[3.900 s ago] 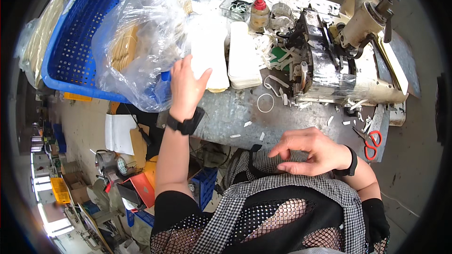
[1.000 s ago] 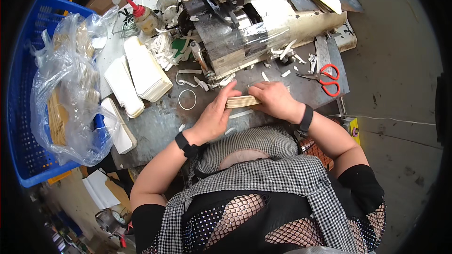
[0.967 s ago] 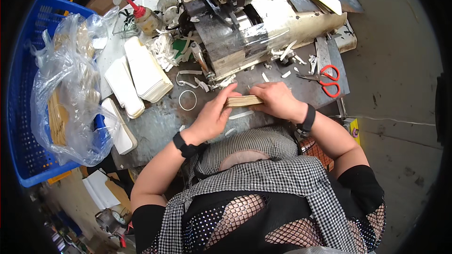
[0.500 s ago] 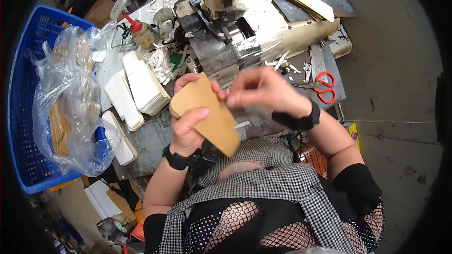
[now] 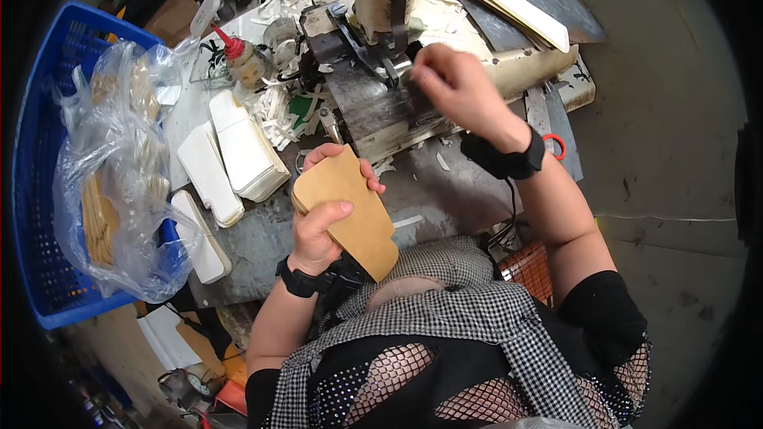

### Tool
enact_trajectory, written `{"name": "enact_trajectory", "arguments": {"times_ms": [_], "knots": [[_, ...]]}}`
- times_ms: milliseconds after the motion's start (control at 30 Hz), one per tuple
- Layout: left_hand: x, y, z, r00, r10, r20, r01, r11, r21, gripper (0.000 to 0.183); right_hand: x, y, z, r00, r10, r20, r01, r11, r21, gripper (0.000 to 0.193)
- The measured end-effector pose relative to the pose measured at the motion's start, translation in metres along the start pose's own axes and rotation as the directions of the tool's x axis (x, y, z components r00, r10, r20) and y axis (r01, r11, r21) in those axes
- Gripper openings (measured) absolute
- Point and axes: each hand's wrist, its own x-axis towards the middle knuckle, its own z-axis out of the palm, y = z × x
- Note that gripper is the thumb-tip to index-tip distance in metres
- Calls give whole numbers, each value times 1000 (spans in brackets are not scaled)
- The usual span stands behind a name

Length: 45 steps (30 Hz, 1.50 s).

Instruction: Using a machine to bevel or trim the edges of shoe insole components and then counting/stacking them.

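Note:
My left hand (image 5: 316, 230) grips a stack of flat tan pieces (image 5: 354, 210) with rounded corners and a small notch, its thumb lying across the top one. The stack is tilted above the front of the bench. My right hand (image 5: 461, 91) is beside the metal working head of a bench machine (image 5: 387, 4), its fingers curled together. Whether anything is in those fingers, I cannot make out. To the left of my left hand lie stacks of white pieces (image 5: 246, 147) of a similar outline.
A blue plastic basket (image 5: 40, 191) at the left holds clear plastic bags (image 5: 119, 238) with tan pieces inside. White offcuts (image 5: 278, 115) and a red-tipped bottle (image 5: 245, 63) lie by the machine. Red-handled scissors (image 5: 559, 147) show partly behind my right wrist.
My right hand has moved up and away from the stack to the machine head, baring the metal plate's front edge. My left hand keeps the tan stack, slightly lower in view.

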Motion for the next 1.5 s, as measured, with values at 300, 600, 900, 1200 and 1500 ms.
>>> {"name": "enact_trajectory", "arguments": {"times_ms": [300,600,900,1200,1500], "knots": [[2,-2,-2,1000,-12,4,12,1000,2,61,-26,3,-11,1000,-22,15,24,987,-161,20],[2,0,4,1000,-18,-8,18,1000,17,61,-33,13,11,961,-129,-245,111,990,-85,17],[21,16,32,992,49,120,-22,975,-220,71,-92,-44,7,659,-285,696,-532,478,699,29],[5,46,31,757,-398,519,-216,597,773,92,-105,-44,6,586,140,798,-772,396,497,88],[0,42,55,762,-511,398,-455,16,890,104,-111,-48,8,587,113,802,-776,361,517,48]]}}
